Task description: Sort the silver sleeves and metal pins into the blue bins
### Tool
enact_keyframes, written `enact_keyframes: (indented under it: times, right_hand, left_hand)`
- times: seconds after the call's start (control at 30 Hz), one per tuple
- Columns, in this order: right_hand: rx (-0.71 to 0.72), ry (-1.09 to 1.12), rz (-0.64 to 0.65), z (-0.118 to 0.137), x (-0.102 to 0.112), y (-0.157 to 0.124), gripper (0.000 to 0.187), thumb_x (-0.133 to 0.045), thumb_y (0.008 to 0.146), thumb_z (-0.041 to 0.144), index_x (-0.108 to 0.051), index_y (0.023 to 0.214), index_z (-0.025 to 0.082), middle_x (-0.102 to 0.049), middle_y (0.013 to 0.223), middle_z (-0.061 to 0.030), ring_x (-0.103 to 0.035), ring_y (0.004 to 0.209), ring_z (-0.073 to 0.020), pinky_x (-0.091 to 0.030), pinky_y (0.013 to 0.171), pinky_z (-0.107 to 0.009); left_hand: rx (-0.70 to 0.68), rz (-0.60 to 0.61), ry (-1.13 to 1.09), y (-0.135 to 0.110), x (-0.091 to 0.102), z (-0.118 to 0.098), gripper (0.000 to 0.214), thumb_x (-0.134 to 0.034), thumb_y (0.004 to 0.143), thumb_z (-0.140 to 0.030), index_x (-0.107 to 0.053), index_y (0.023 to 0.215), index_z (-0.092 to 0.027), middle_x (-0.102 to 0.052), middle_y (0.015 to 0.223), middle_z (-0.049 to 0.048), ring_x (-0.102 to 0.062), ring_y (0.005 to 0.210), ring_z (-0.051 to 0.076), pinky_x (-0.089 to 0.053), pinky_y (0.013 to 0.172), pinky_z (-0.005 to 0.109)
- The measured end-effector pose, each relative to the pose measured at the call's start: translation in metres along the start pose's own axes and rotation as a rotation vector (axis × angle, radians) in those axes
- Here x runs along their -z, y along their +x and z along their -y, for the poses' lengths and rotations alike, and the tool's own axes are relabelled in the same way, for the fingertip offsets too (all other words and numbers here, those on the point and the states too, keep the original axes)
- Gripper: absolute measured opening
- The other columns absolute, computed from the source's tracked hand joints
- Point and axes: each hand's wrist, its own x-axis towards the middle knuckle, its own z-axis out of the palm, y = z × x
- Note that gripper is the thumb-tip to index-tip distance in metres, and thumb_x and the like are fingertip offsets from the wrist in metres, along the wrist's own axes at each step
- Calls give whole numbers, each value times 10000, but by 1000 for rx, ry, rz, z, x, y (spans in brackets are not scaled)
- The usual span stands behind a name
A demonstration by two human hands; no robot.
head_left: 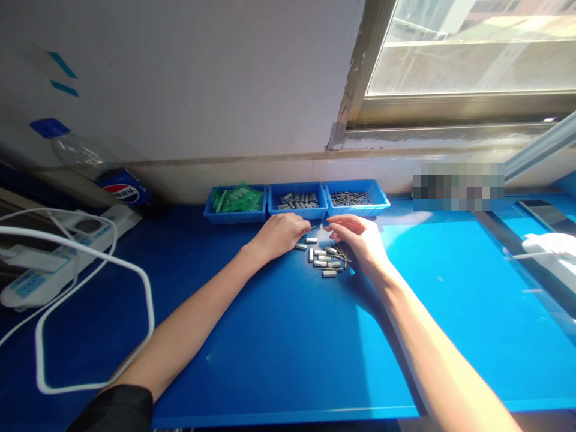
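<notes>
**Fingers at a scatter of small metal pieces**

Fingers of the left hand [281,235] curl downward and inward, knuckles up, with their tips at the near edge of the scatter; whether they grip anything cannot be told, since the tips are tucked under. The right hand [357,240] arches over the other side, its thumb and forefinger a little apart and pointing toward the left hand, with nothing visible between them.

Between and just below the two hands lie the silver metal pieces [323,259], short cylinders in a loose cluster on the blue mat [288,348]. A few thin pins [342,257] are mixed in by the right hand.

Beyond the hands, against the wall, three blue trays stand side by side. The left tray [234,215] holds green parts, the middle tray [297,212] more silver pieces, and the right tray [355,210] thin pins.

Far left, a Pepsi bottle [103,174] lies tilted above a white power strip [58,258], and a white cable [148,300] loops across the mat's edge.
</notes>
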Motion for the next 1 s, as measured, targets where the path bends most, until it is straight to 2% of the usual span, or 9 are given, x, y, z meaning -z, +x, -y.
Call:
enact_keyframes:
  times: [0.13,0.37,0.53,0.7,0.8,0.9,1.0]
  right_hand:
    - [-12,14,-1,-1,-1,0,284,-894,791,499,-855,964,277,-856,894,-57,-761,783,-263,-657,795,-450]
    - [-7,-19,-4,-2,1,1,268,-892,805,510,-853,961,295,-854,885,-61,-775,793,-277,-663,804,-465]
    - [44,-187,5,-6,1,2,260,-843,834,481,-848,985,268,-856,897,-67,-798,796,-279,-649,803,-444]
    - [116,-310,24,-7,1,-1,263,-783,860,436,-851,1037,255,-831,836,-36,-762,753,-253,-590,741,-396]
    - [114,-361,16,-5,4,0,244,-762,850,410,-855,1016,258,-783,746,-17,-700,676,-238,-554,709,-399]
    - [114,-417,-27,-5,7,2,218,-749,847,398,-856,978,261,-758,720,-21,-663,667,-244,-546,720,-423]
    - [135,-443,-52,-6,7,3,206,-734,861,383,-856,969,257,-790,789,-38,-687,718,-257,-558,747,-434]
  left_hand:
    - [75,18,37,1,1,-9,229,-550,1019,-76,-695,1125,-218,-781,964,74,-751,904,250,-525,746,290]
    - [42,24,-26,0,-3,-3,204,-528,996,-63,-594,1092,-230,-715,933,59,-723,883,248,-526,767,296]
    - [-6,-62,-237,0,-1,-3,119,-559,1015,-126,-542,1047,-239,-710,937,42,-728,869,225,-540,792,298]
    - [-1,-199,-498,1,7,-8,161,-639,996,-167,-500,1033,-240,-731,931,5,-728,837,170,-550,808,265]
    - [14,-212,-510,1,9,-7,137,-661,994,-178,-534,1009,-227,-738,915,2,-721,819,166,-546,793,263]
    - [2,-129,-363,1,5,-4,75,-651,985,-133,-630,986,-204,-753,927,30,-726,853,194,-550,810,293]
    - [-48,-28,-269,0,-1,0,196,-608,1027,-124,-751,1142,-193,-801,1065,82,-759,998,240,-583,904,336]
